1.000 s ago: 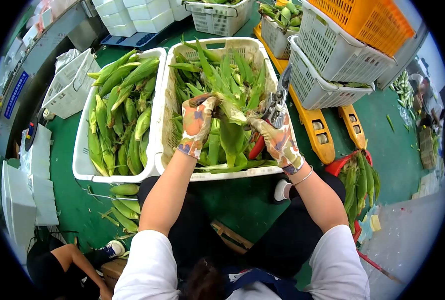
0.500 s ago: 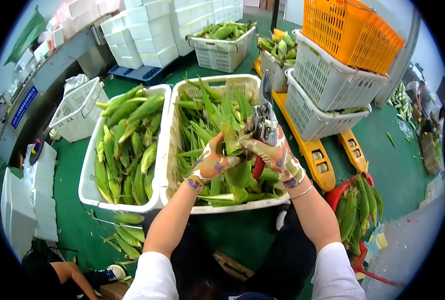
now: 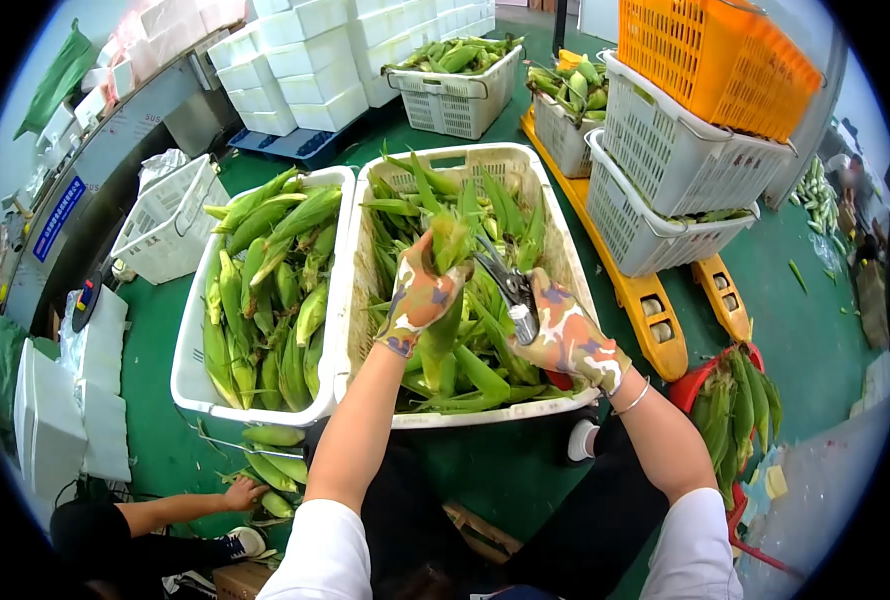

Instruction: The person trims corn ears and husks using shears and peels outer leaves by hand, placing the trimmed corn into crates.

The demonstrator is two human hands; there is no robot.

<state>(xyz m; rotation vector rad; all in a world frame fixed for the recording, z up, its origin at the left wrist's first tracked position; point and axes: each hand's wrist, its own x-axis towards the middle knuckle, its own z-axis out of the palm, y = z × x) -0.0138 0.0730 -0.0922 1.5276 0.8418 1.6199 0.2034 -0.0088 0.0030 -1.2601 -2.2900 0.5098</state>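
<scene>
My left hand (image 3: 423,297), in a camouflage-patterned glove, is wrapped round an upright ear of corn (image 3: 451,240). Its pale, silky end sticks out above my fingers, while green husk hangs below them. In my similarly gloved right hand (image 3: 570,335) is a pair of pruning shears (image 3: 507,278), with a bit of red handle showing under the palm. The blades point up and left, close beside the top of the ear; whether they touch it I cannot tell. Both hands are over a white crate (image 3: 577,290) of loose green husks and leaves.
Left of it stands a white crate (image 3: 183,370) full of corn ears. Stacked crates (image 3: 665,190) rest on a yellow pallet jack (image 3: 655,330) at right. A red container (image 3: 687,388) holds more corn. Another person's hand (image 3: 243,493) touches ears on the floor at lower left.
My right hand has drawn away from the ear and lowered, and the shears have swung from upright to leaning left toward it. The other person's hand has come into view at the floor corn.
</scene>
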